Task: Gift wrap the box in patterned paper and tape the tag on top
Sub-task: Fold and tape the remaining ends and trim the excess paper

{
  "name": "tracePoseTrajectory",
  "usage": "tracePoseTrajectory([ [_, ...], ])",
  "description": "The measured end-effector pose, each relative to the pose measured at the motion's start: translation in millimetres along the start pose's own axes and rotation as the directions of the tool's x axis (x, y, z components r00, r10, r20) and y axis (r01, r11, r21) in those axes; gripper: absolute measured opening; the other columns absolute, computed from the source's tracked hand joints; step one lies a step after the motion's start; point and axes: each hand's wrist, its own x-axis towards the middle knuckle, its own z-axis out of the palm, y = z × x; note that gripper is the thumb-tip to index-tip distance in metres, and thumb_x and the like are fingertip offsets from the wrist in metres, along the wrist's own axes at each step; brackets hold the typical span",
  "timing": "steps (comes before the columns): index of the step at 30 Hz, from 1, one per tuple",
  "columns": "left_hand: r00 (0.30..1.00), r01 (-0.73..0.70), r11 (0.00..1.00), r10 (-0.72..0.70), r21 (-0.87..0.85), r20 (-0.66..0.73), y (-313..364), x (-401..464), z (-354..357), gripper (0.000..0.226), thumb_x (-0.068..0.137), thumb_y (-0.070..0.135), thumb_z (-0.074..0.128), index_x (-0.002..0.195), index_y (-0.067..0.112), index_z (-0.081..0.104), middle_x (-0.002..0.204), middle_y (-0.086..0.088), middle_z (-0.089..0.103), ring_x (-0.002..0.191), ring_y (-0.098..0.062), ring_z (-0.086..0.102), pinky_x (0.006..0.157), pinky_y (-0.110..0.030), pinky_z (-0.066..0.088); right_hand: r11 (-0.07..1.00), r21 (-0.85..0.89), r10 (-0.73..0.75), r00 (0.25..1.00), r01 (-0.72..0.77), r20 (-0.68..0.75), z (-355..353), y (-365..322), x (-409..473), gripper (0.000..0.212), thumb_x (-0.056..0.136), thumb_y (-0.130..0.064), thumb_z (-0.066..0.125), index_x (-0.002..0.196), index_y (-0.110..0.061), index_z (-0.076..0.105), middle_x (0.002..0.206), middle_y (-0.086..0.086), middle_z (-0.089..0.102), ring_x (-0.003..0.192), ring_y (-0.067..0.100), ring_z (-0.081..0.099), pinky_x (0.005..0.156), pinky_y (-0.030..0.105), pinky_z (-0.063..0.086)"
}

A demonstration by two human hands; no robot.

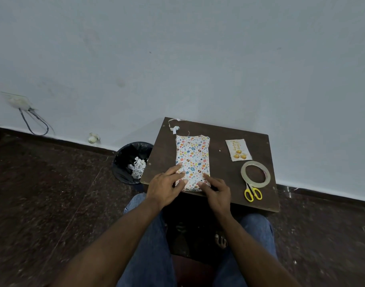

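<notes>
The box (192, 162) lies lengthwise on the dark counter (218, 129), already covered in patterned paper, with its near end toward the person. Both hands rest on that near end: the left hand (166, 186) lies flat across the near-left corner with straight, spread fingers (178, 167) pressing the paper down, and the right hand (216, 190) sits at the near-right corner with its fingers (206, 179) extended onto the paper, holding nothing. Neither hand grips or pinches anything; both look to be smoothing or flattening a fold.

Judging from this, the wrapping step is close to done and the person is pressing down the near-end flap (whether tape already holds it cannot be told, since the hands cover it). The far end looks folded in, though slightly uneven at its corners.

The tag (238, 150) lies face up on the counter to the right of the box, well apart from it, not yet attached. The tape roll (255, 174) sits just in front of the tag, and the yellow-handled scissors (252, 193) lie touching the roll's near edge.

The next move probably calls for one hand to keep the flap down while the other reaches right for the tape roll, then the tag goes on the top face.
</notes>
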Motion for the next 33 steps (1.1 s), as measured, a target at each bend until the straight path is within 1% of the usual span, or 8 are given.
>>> tracePoseTrajectory([
  [8,0.996,0.086,0.996,-0.087,-0.034,-0.018,7,1,4,0.036,0.093,0.041,0.062,0.124,0.024,0.069,0.148,0.020,0.044,0.121,-0.006,0.057,0.093,-0.028,0.049,0.990,0.113,0.098,0.989,-0.086,-0.107,11,-4,4,0.025,0.081,-0.015,0.079,0.104,-0.024,0.077,0.106,-0.002,0.064,0.098,0.011,0.065,0.094,0.036,0.053],
  [12,0.993,0.114,0.993,-0.114,-0.028,0.003,11,2,2,0.037,0.094,0.042,0.060,0.127,0.026,0.067,0.149,0.023,0.041,0.121,-0.004,0.056,0.092,-0.028,0.049,0.989,-0.135,-0.087,0.987,0.069,-0.133,10,-5,-1,0.023,0.088,-0.024,0.074,0.110,-0.022,0.076,0.111,-0.002,0.061,0.102,0.014,0.062,0.090,0.035,0.052],
  [16,0.992,0.130,0.991,-0.130,-0.031,0.009,12,0,2,0.038,0.095,0.043,0.058,0.128,0.027,0.065,0.150,0.024,0.039,0.121,-0.003,0.056,0.091,-0.027,0.048,0.672,-0.598,-0.554,0.832,0.437,-0.015,-1,12,-8,0.020,0.089,-0.022,0.071,0.108,-0.024,0.076,0.129,0.011,0.060,0.114,0.026,0.055,0.085,0.039,0.043],
  [18,0.991,0.135,0.990,-0.135,-0.030,0.009,11,-1,2,0.038,0.095,0.043,0.058,0.129,0.027,0.065,0.150,0.025,0.039,0.120,-0.003,0.056,0.090,-0.026,0.047,0.489,-0.645,-0.673,0.724,0.587,0.149,-7,19,-12,0.022,0.089,-0.026,0.063,0.108,-0.025,0.075,0.133,0.012,0.059,0.119,0.027,0.052,0.088,0.039,0.041],
  [20,0.990,0.138,0.990,-0.137,-0.034,0.007,11,-1,2,0.037,0.095,0.042,0.058,0.129,0.027,0.065,0.150,0.025,0.039,0.121,-0.003,0.056,0.090,-0.027,0.048,0.392,-0.655,-0.690,0.677,0.646,0.255,-10,24,-15,0.028,0.089,-0.026,0.058,0.114,-0.025,0.072,0.139,0.012,0.056,0.125,0.028,0.049,0.094,0.041,0.039],
  [25,0.989,0.142,0.987,-0.145,-0.078,-0.027,11,-3,7,0.037,0.095,0.040,0.059,0.128,0.025,0.065,0.149,0.025,0.040,0.118,-0.003,0.058,0.089,-0.029,0.050,0.477,-0.651,-0.589,0.764,0.591,0.263,-10,32,-20,0.037,0.091,-0.026,0.053,0.127,-0.030,0.062,0.143,0.013,0.050,0.125,0.031,0.051,0.093,0.043,0.047],
  [29,0.990,0.123,0.986,-0.130,-0.115,-0.061,13,-6,12,0.036,0.097,0.033,0.057,0.131,0.021,0.063,0.151,0.020,0.040,0.115,-0.008,0.061,0.089,-0.032,0.051,0.501,-0.625,-0.549,0.778,0.598,0.305,-13,31,-18,0.053,0.082,-0.014,0.069,0.131,-0.031,0.059,0.144,0.013,0.049,0.121,0.031,0.055,0.086,0.042,0.051],
  [33,0.987,-0.039,0.988,0.061,0.151,-0.149,12,-16,21,0.037,0.096,0.028,0.049,0.131,0.023,0.061,0.150,0.000,0.046,0.134,-0.022,0.047,0.106,-0.047,0.040,0.530,-0.605,-0.531,0.789,0.594,0.310,-13,30,-20,0.060,0.076,-0.010,0.069,0.130,-0.031,0.059,0.144,0.012,0.050,0.120,0.029,0.054,0.085,0.041,0.050],
])
